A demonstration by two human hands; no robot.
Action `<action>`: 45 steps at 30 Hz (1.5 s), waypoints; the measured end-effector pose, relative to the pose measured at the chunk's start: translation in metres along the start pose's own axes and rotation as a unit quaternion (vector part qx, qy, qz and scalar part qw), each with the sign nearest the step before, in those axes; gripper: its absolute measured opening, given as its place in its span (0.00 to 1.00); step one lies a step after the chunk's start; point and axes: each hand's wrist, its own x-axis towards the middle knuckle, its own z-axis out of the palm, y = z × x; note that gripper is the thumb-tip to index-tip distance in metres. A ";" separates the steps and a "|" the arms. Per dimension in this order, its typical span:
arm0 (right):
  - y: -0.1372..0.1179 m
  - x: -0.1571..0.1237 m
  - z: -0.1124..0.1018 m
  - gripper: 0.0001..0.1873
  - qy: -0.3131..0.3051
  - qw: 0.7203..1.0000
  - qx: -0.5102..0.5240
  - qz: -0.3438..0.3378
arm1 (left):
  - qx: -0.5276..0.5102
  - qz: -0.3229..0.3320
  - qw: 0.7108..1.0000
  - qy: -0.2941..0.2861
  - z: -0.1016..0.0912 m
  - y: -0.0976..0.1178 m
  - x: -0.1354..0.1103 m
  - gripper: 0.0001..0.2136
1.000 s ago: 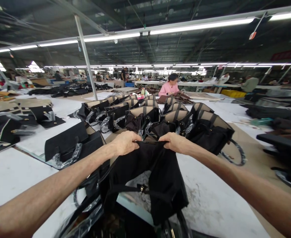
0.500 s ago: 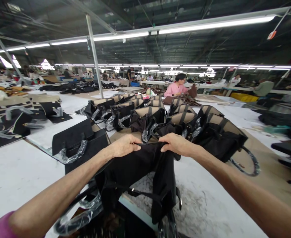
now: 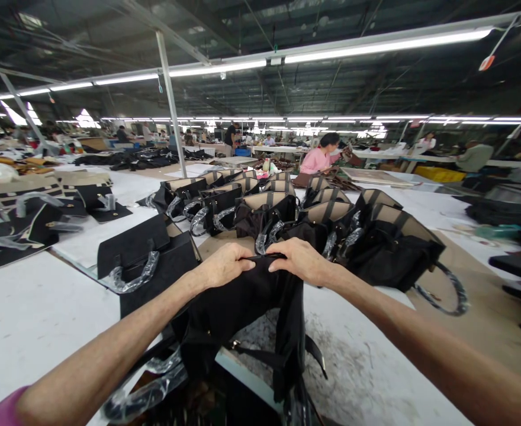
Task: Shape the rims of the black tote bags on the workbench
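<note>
Between my hands hangs a black handbag (image 3: 243, 302), its far top edge pinched up above the white table (image 3: 353, 349). My left hand (image 3: 227, 263) grips that edge with thumb and fingers. Close beside it, my right hand (image 3: 293, 260) pinches the same edge. A thin strap with a metal end dangles at the bag's right side. Clear plastic wraps a handle (image 3: 149, 390) at the lower left. What lies below the bag is dark and partly hidden.
Several black handbags with beige linings (image 3: 269, 204) stand beyond my hands. A flatter black bag (image 3: 145, 254) with a wrapped handle lies at left, near more bag pieces (image 3: 42, 207). Across the table a person in pink (image 3: 320, 157) handles brown material.
My right hand has slid left along the bag's edge, closer to my left hand. The bag's right side has shifted left with it. Both hands keep their pinch.
</note>
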 end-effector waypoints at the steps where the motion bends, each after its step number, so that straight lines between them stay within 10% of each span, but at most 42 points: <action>1: 0.000 0.001 0.001 0.10 0.002 1.000 -0.003 0.006 | 0.001 0.000 1.000 -0.001 0.000 0.000 0.000 0.10; 23: 0.000 0.006 0.006 0.09 0.034 0.998 0.008 0.050 | 0.289 -0.024 0.957 0.028 0.005 0.034 0.021 0.12; 28: 0.008 -0.020 0.004 0.42 -0.004 0.975 0.147 0.165 | 0.270 -0.004 0.962 0.029 0.008 0.030 0.022 0.08; 35: 0.021 -0.035 0.002 0.13 -0.012 0.968 0.192 0.159 | 0.232 0.034 0.972 0.036 0.003 0.028 0.018 0.06; 45: 0.048 -0.016 0.009 0.11 -0.003 0.975 0.208 0.072 | 0.194 0.018 0.980 0.034 -0.002 0.022 0.016 0.10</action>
